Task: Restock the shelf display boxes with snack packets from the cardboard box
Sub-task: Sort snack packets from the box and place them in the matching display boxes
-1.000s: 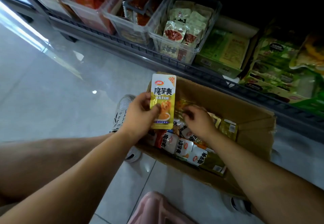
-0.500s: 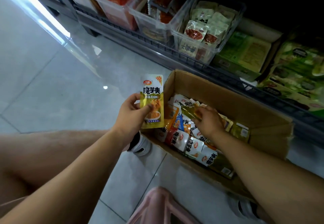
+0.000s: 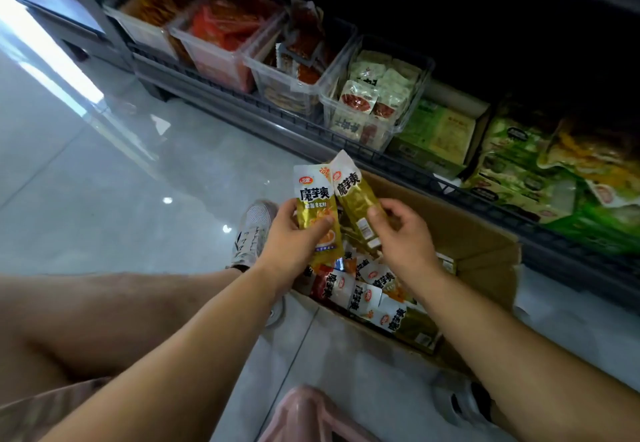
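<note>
Both forearms reach forward over the open cardboard box [image 3: 479, 244], the left hand [image 3: 294, 244] curled round an upright gold snack packet [image 3: 314, 195], thumb across its front, and the right hand [image 3: 405, 237] pinching a second gold packet [image 3: 355, 197] that leans left, its top touching the first. More packets [image 3: 360, 298] lie jumbled in the box under the hands. Beyond it, the clear display boxes [image 3: 367, 126] stand in a row on the low shelf [image 3: 242, 104], and a grey shoe [image 3: 252, 233] rests on the floor [image 3: 104, 182] just left of the box.
</note>
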A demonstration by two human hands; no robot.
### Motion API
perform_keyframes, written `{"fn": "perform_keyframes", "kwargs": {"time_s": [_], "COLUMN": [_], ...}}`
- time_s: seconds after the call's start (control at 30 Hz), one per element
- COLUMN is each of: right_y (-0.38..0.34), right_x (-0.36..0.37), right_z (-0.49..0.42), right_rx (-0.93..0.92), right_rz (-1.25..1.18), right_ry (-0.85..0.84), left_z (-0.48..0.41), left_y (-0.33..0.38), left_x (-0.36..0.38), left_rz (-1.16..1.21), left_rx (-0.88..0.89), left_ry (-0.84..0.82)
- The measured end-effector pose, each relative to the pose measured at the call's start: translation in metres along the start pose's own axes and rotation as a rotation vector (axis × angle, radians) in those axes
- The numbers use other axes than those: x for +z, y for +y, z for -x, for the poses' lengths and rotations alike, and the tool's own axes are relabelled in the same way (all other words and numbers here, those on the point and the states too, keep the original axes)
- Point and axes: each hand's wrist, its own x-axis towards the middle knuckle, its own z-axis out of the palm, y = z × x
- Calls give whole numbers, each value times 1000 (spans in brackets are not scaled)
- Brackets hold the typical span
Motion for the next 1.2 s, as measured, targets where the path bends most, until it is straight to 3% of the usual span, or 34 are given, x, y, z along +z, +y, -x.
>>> {"fn": "perform_keyframes", "kwargs": {"time_s": [0.13,0.4,0.53,0.73,0.93,1.07,1.2], "right_y": [-11,-19,-19,-12,-11,-3,37], "right_x": [9,4,6,19,17,11,6], "right_z": [12,14,17,24,16,-3,-34], "right_rx": [179,311,28,-180,-109,57,52], "right_rz": [-347,-520,80,126,112,-67,332], "right_ry": [-67,-86,-2,-226,-220,-158,-166], "left_z": [1,9,9,8,2,-7,-15], "left_y": [3,2,1,3,-2,2,9], "left_x": [1,-2,2,4,1,-11,-28], "left_rz": [-13,25,134,216,119,60,76], "left_rx": [28,8,-19,-20,-15,-4,8], "left_ry": [-7,-60,-105,-145,-30,36,89]}}
